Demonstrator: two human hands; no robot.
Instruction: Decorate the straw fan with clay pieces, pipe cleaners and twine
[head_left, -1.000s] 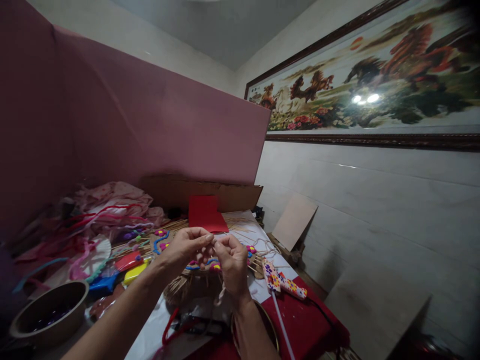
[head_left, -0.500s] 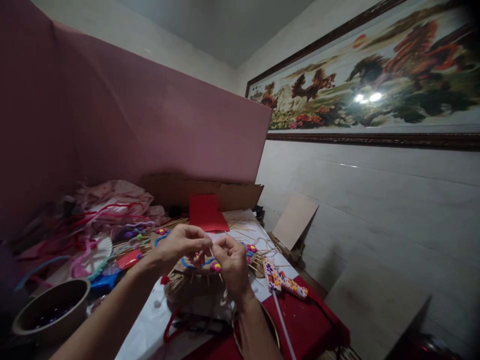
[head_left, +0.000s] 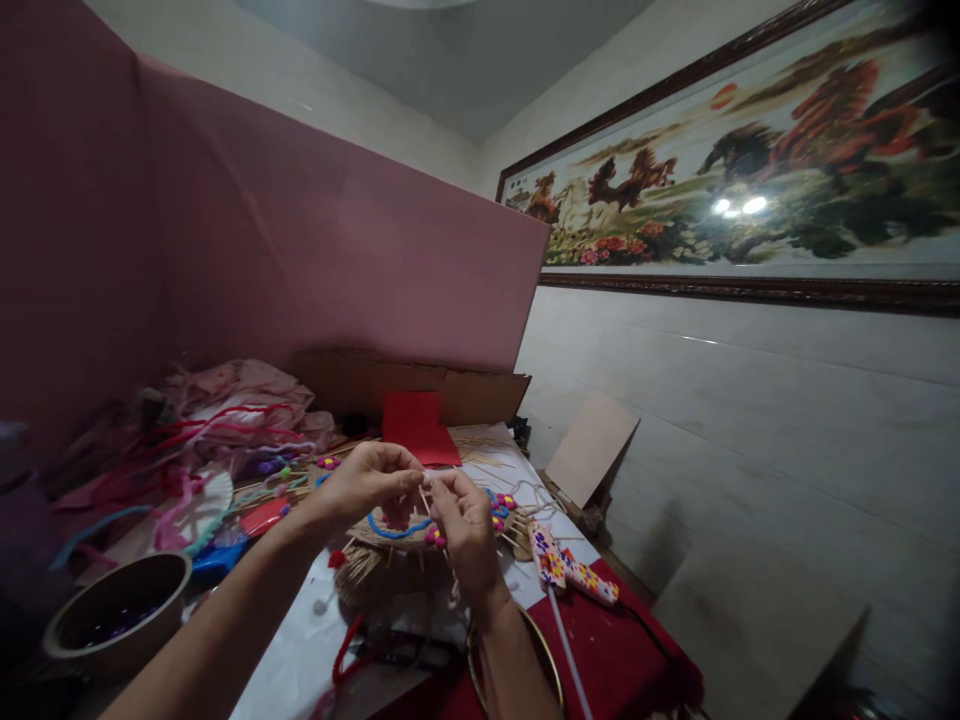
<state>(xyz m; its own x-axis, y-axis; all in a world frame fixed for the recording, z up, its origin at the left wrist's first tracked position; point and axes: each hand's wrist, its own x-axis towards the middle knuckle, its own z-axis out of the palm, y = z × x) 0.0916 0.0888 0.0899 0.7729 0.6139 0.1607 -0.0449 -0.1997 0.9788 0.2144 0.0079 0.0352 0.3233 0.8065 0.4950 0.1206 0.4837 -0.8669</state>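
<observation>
My left hand (head_left: 379,480) and my right hand (head_left: 466,520) meet fingertip to fingertip, both pinched closed on a thin pale strand (head_left: 424,499). Its exact kind is too small to make out. Below them sits a round twine-wrapped piece (head_left: 371,572) with thin sticks poking out. A blue fuzzy strip (head_left: 390,532) curves across its top, beside magenta-and-yellow flower shapes (head_left: 435,538). My hands cover part of this piece.
A flower-patterned glue gun (head_left: 570,570) with a clear stick lies to the right on red cloth (head_left: 637,650). A bowl (head_left: 112,610) stands left. Red sheets (head_left: 420,425), a pile of pink fabric (head_left: 240,390) and cardboard (head_left: 480,395) are behind. A gold ring (head_left: 553,655) lies under my right forearm.
The view has shifted slightly, so the surroundings sit a little further right and lower. My hands stay together, still pinching, with only small finger movement.
</observation>
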